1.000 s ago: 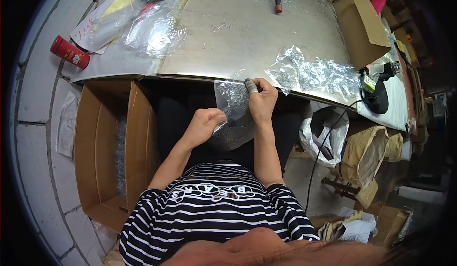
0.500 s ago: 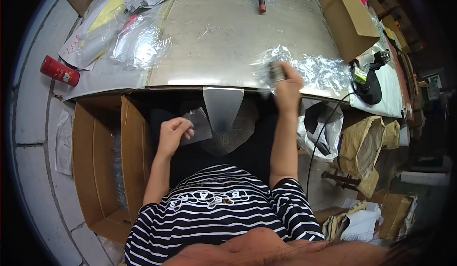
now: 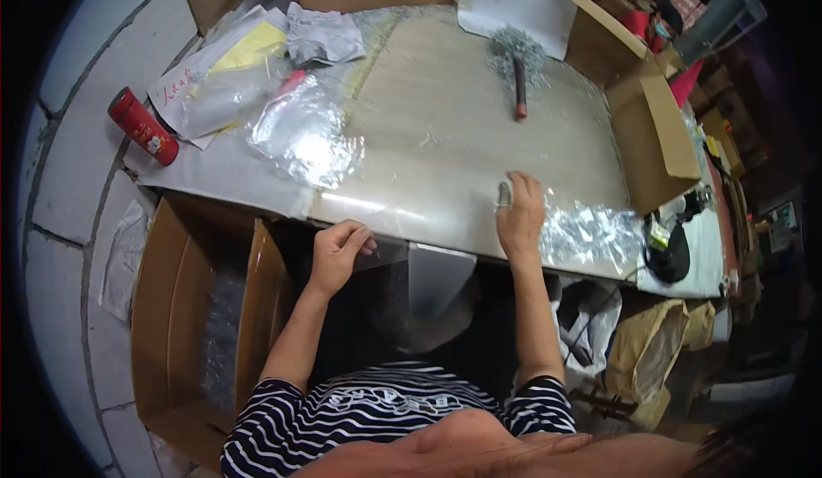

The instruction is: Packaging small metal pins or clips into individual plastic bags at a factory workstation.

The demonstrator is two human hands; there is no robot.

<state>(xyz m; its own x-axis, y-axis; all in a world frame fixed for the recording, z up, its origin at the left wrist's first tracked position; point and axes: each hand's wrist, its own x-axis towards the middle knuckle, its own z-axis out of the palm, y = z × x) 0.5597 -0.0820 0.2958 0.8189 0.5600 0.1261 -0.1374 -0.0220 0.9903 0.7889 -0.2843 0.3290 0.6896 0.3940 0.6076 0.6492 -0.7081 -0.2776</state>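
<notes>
My left hand (image 3: 341, 254) is at the table's front edge, thumb and fingers pinched on a thin clear plastic bag (image 3: 381, 255). The bag hangs partly over the edge, beside a grey metal plate (image 3: 441, 274) that juts out from the table. My right hand (image 3: 521, 217) is over the tabletop, fingers stretched forward and apart from the thumb, with nothing visible in it. A dark band (image 3: 503, 195) wraps one of its fingers. Crinkled clear plastic bags (image 3: 591, 234) lie just right of it. Farther back, a dark red-tipped handle (image 3: 520, 93) reaches into a pile of thin metal bits (image 3: 516, 48).
An open cardboard box (image 3: 193, 307) containing clear plastic stands at my left. On the table's left are more plastic (image 3: 308, 140), papers (image 3: 321, 35) and a red canister (image 3: 144, 127). An upright cardboard box (image 3: 672, 136) borders the right, near a black cabled device (image 3: 668, 255).
The view has shifted, showing more of the table. My right hand has left the plastic at the right for the bare tabletop. My left hand has brought its bag up to the table edge.
</notes>
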